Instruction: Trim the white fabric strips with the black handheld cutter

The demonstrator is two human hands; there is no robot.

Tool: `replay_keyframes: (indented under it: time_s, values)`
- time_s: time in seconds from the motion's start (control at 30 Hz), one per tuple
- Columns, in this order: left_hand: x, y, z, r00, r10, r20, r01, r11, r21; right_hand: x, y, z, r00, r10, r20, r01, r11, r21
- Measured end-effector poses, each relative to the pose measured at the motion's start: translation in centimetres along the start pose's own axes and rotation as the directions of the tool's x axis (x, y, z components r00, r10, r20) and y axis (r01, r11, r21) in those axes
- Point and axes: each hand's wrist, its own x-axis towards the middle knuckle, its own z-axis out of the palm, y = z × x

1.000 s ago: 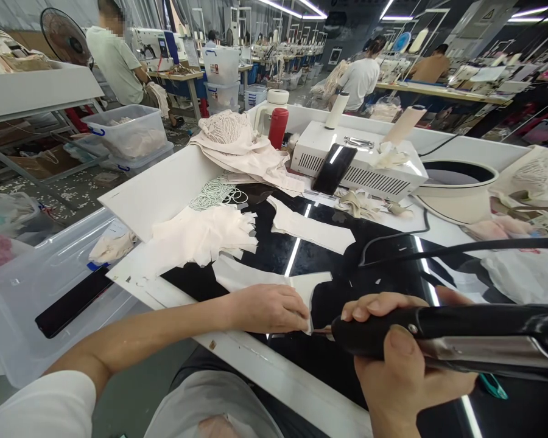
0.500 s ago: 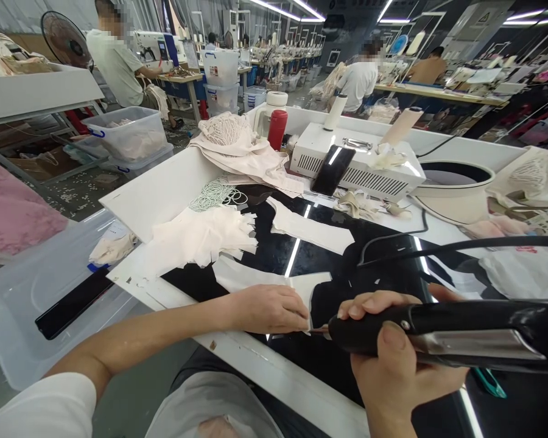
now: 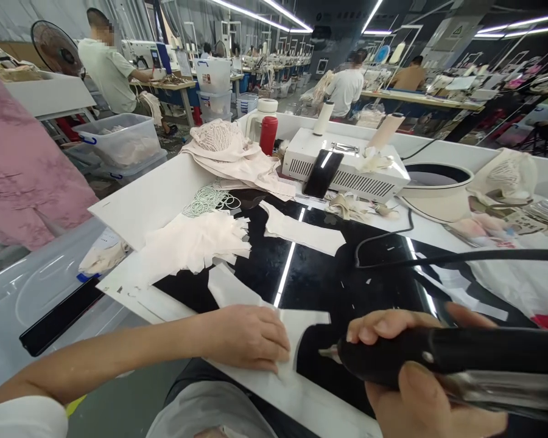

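My left hand (image 3: 251,337) rests on a curved white fabric piece (image 3: 296,325) near the table's front edge, its fingers close together and bent onto the cloth; the thumb is hidden. My right hand (image 3: 406,377) is closed around a thick black corded hand tool (image 3: 393,353) with a silvery lever along its side. The tool's short pointed metal tip (image 3: 329,352) is a little right of the cloth, apart from it. Another white fabric piece (image 3: 305,231) lies farther back on the glossy black tabletop (image 3: 319,280). A fanned pile of pale pieces (image 3: 196,240) is at the left.
A white vented box (image 3: 347,167) with a leaning phone (image 3: 323,173) and thread cones stands behind. Black cable (image 3: 438,260) crosses the right side. Green cord (image 3: 212,199), a red bottle (image 3: 268,135) and a visor (image 3: 438,188) lie around. A clear bin (image 3: 31,292) is left; co-workers sit beyond.
My left hand has drawn the near fabric piece toward me and slightly left. The tool has moved down and right, its tip now off the cloth. The view has shifted slightly.
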Motion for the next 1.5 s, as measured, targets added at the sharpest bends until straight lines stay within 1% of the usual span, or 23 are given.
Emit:
replay_keyframes:
  time_s: [0.1,0.17,0.27,0.33,0.47,0.6,0.7,0.83,1.0,1.23,1.5]
  values:
    - [-0.2,0.9,-0.5,0.998,-0.047,0.029,0.048,0.999,-0.021,1.7,0.3,-0.8,0.986,-0.025,-0.163,0.019,0.999,-0.037]
    - [0.2,1.0,-0.6,0.998,-0.064,-0.001,0.064,0.998,0.023,2.7,1.0,-1.5,0.979,-0.040,-0.198,0.030,0.998,-0.052]
    - [1.6,0.5,-0.3,0.996,-0.045,-0.083,0.056,0.989,0.139,3.4,2.1,-2.3,0.983,-0.074,-0.170,0.066,0.997,-0.050]
    - [2.8,0.0,0.3,0.993,-0.036,-0.113,0.059,0.977,0.206,3.4,2.5,-2.5,0.986,-0.091,-0.136,0.087,0.995,-0.041]
    - [4.8,-1.2,1.7,0.992,-0.019,-0.127,0.054,0.959,0.278,3.0,2.6,-2.5,0.987,-0.117,-0.108,0.110,0.992,-0.063]
    - [5.9,-2.1,2.8,0.994,-0.009,-0.106,0.042,0.948,0.315,2.7,2.8,-2.7,0.988,-0.118,-0.095,0.113,0.992,-0.059]
    - [6.0,-2.3,3.2,0.995,-0.028,-0.093,0.056,0.945,0.321,2.7,3.1,-3.0,0.989,-0.114,-0.098,0.109,0.993,-0.053]
    - [5.8,-2.1,3.1,0.995,-0.060,-0.077,0.082,0.942,0.326,2.6,3.4,-3.1,0.989,-0.092,-0.116,0.087,0.995,-0.047]
    - [5.9,-2.0,3.0,0.995,-0.048,-0.089,0.074,0.943,0.325,2.5,3.4,-2.9,0.991,-0.092,-0.095,0.092,0.996,-0.008]
    - [5.8,-2.0,2.9,0.996,-0.050,-0.071,0.069,0.952,0.299,2.3,3.1,-2.7,0.995,-0.075,-0.062,0.077,0.997,0.023]
    - [5.7,-2.2,3.1,0.997,-0.052,-0.064,0.069,0.952,0.297,2.4,3.0,-2.9,0.992,-0.098,-0.085,0.097,0.995,-0.007]
